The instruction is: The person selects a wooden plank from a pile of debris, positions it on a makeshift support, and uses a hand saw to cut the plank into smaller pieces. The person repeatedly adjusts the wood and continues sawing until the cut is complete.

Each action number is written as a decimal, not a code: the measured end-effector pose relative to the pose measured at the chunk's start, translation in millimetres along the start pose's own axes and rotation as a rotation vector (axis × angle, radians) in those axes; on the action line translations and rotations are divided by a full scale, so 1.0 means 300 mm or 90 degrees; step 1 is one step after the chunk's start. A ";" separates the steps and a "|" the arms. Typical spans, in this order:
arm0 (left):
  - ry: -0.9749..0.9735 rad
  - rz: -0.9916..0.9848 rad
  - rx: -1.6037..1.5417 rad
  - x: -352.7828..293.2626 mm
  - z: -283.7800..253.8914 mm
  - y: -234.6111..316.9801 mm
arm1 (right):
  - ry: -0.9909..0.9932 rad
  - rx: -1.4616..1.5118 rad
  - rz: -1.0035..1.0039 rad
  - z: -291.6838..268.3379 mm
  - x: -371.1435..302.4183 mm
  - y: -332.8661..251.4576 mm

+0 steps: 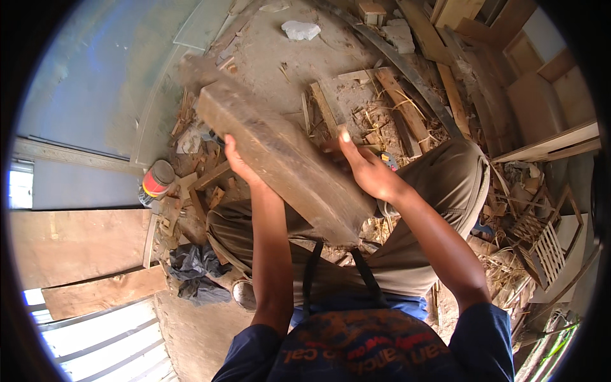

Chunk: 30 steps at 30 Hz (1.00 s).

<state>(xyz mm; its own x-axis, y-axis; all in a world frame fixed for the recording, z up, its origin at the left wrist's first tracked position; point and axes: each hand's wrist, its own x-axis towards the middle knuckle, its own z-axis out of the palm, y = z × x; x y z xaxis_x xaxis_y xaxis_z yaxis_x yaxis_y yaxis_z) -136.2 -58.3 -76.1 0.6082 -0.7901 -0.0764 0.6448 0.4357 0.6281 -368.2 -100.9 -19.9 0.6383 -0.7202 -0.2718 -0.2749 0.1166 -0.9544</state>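
A thick, rough brown wooden block point(280, 159) lies aslant above my lap, its far end to the left and its near end by my waist. My left hand point(245, 162) grips its left side; the thumb shows along the edge and the other fingers are hidden beneath. At the block's right side is my right hand point(369, 172), thumb raised, with its fingers blurred and partly in shade against the wood. The block's surface is smeared by motion, and a blurred brownish shape point(198, 71) shows past its far end.
Wood offcuts point(404, 105) and shavings litter the ground ahead. A red-banded can point(158, 178) stands at left, near a black plastic bag point(198, 274). Glass-like sheets point(108, 76) lean at far left. Boards point(547, 143) and a slatted wooden piece point(540, 245) are at right.
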 end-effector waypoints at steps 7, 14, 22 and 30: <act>-0.052 0.154 -0.018 -0.032 -0.076 0.111 | 0.070 -0.208 -0.252 0.003 -0.202 0.031; -0.013 0.145 -0.061 -0.105 -0.189 0.053 | 0.237 -0.020 -0.197 0.165 -0.261 0.100; 0.059 0.183 -0.025 -0.136 -0.209 0.030 | 0.262 -0.136 -0.214 0.179 -0.251 0.163; 0.171 0.099 -0.070 -0.144 -0.173 0.092 | 0.252 -0.194 -0.306 0.143 -0.249 0.179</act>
<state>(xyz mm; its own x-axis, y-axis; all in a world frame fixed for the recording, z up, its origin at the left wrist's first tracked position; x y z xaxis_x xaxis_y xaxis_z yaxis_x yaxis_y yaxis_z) -120.7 10.2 -95.6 0.7940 -0.5751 -0.1971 0.5721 0.5970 0.5624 -399.6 -11.5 -56.2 0.4457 -0.8459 0.2928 -0.2545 -0.4334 -0.8645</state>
